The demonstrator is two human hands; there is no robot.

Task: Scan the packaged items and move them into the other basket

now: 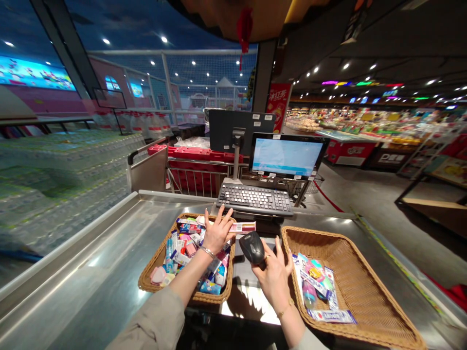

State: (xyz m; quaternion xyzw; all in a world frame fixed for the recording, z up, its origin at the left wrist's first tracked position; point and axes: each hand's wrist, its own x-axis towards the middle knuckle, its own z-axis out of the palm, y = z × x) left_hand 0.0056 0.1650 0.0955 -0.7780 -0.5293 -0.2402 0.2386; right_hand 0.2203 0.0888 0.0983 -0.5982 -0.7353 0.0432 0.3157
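My left hand is raised above the left wicker basket and grips a long pink-and-white box at one end, fingers partly spread. That basket is full of small packaged goods. My right hand holds a black handheld barcode scanner between the two baskets, its head turned toward the box. The right wicker basket holds a few packets at its left side.
A black keyboard and a lit screen stand just beyond the baskets on the steel checkout counter. Red crates and a metal rail sit behind. Stacked water bottles lie left; shop aisles open right.
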